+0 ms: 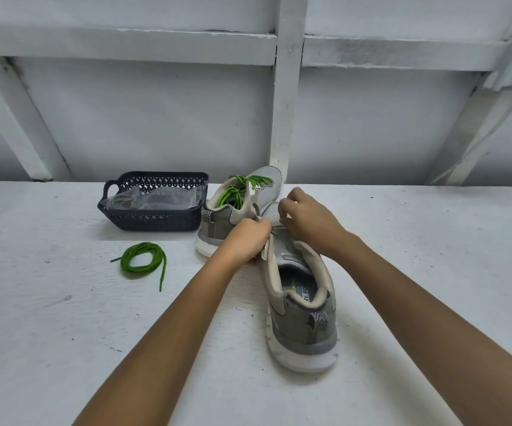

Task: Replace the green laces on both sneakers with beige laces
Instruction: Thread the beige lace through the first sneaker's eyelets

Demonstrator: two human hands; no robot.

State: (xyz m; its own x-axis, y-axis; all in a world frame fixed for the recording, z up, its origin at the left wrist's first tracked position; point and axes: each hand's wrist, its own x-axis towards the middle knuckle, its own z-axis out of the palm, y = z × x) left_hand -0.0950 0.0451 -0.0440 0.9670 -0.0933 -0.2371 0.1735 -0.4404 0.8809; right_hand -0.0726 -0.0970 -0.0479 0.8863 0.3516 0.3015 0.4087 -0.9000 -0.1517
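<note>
The near sneaker stands on the white table, right in front of the person. It is long from heel to toe. Its heel is at the near end and its toe points away, toward the wall. It is grey with a beige lining and a thick white sole. No green lace shows on it.

The left hand grips the left flap by the lace holes with bent fingers. The right hand pinches the shoe's top front from the other side. I cannot tell if a lace is in that pinch too.

The far sneaker sits just behind, touching the first one. Its toe points away and a bit right. It has bright green laces.

A loose green lace lies coiled on the table to the left. A dark basket beside the far sneaker holds a clear plastic bag
</note>
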